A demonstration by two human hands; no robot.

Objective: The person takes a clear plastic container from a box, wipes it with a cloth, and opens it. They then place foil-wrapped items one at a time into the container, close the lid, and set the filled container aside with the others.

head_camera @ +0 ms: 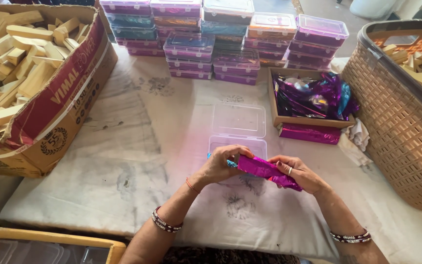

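Note:
Both hands hold a small block wrapped in shiny magenta foil [264,171] just above the table, near its front edge. My left hand [221,164] grips the block's left end, where a bit of blue foil shows. My right hand [299,172] pinches the right end and the loose foil there. Directly behind the hands lies an open clear plastic box [238,128], its lid flipped back and flat on the white cloth [137,161].
A cardboard carton of bare wooden blocks [25,63] fills the left. Stacks of closed plastic boxes [221,39] line the back. A shallow cardboard tray of foil sheets [311,98], another wrapped magenta block [309,133] and a woven basket of wooden blocks [406,102] stand on the right.

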